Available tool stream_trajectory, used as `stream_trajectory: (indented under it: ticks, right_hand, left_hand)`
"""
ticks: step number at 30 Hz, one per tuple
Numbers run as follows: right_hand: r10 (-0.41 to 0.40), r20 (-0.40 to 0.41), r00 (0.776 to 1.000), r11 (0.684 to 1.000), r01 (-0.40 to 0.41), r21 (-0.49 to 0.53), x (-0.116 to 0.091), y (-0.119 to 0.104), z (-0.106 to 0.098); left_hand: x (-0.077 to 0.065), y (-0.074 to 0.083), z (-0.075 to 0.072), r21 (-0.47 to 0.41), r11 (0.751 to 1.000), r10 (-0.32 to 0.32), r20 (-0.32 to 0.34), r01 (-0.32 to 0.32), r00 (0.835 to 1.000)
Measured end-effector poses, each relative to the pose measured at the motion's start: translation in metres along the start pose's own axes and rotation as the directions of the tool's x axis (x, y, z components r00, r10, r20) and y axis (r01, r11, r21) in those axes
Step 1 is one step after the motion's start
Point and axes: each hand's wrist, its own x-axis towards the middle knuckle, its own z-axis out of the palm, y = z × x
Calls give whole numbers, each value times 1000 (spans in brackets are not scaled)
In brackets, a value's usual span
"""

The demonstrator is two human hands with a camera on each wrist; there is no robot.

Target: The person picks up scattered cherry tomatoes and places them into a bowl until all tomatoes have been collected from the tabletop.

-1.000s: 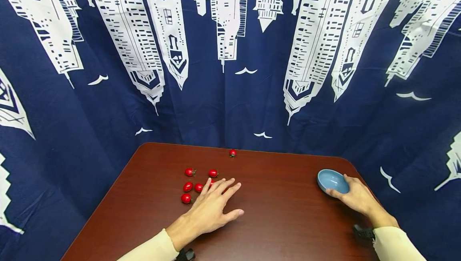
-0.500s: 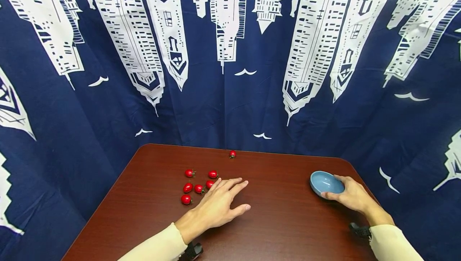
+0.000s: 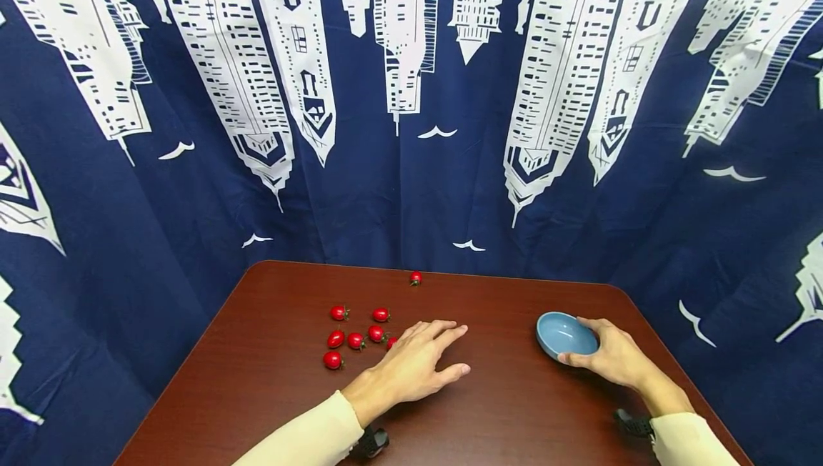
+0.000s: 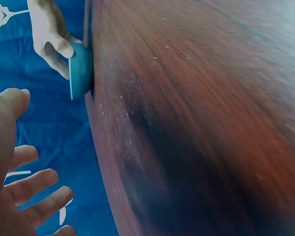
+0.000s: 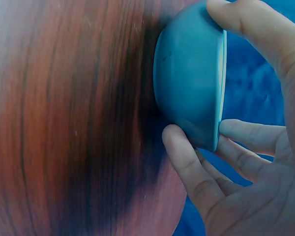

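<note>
At the right of the table, my right hand (image 3: 614, 355) grips the near-right rim of a small blue bowl (image 3: 566, 334), thumb on the near side and fingers round the far side. The right wrist view shows the bowl (image 5: 189, 78) from its side, its base close to the tabletop. My left hand (image 3: 414, 362) hovers over the middle of the table with fingers spread and holds nothing. Just left of it lie several cherry tomatoes (image 3: 356, 340), one of them (image 3: 392, 342) partly hidden by the hand. In the left wrist view, the bowl (image 4: 81, 71) appears beyond my spread fingers.
A single cherry tomato (image 3: 416, 278) lies near the far edge of the brown wooden table (image 3: 489, 309). Behind the table hangs a dark blue curtain (image 3: 360, 201) with white building prints. Dark wrist devices (image 3: 373, 442) sit under both wrists.
My right hand has brought the bowl leftward across the table. My left hand has moved to the right, uncovering more of the cherry tomatoes.
</note>
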Motion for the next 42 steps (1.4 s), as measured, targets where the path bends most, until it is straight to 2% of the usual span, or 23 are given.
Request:
stream_trajectory:
  ticks: [8, 12, 17, 28, 33, 42]
  right_hand:
    - [-52, 9, 999, 998, 52, 33, 1, -23, 5]
    - [-71, 23, 997, 996, 70, 47, -1, -32, 11]
    - [-106, 10, 994, 993, 105, 59, -1, -44, 16]
    - [-157, 76, 985, 985, 150, 87, -4, -69, 23]
    - [-179, 82, 980, 980, 170, 101, -7, -81, 30]
    - [-226, 99, 969, 966, 210, 150, -6, -103, 43]
  left_hand:
    - [15, 13, 7, 31, 999, 38, -4, -38, 999]
    - [21, 19, 13, 30, 998, 48, 16, -49, 999]
    - [28, 21, 17, 24, 999, 46, 33, -47, 998]
    - [36, 25, 22, 45, 995, 81, 95, -85, 992]
    - [33, 22, 22, 72, 994, 79, 100, -87, 992]
    - [14, 11, 11, 78, 995, 58, 92, -65, 994]
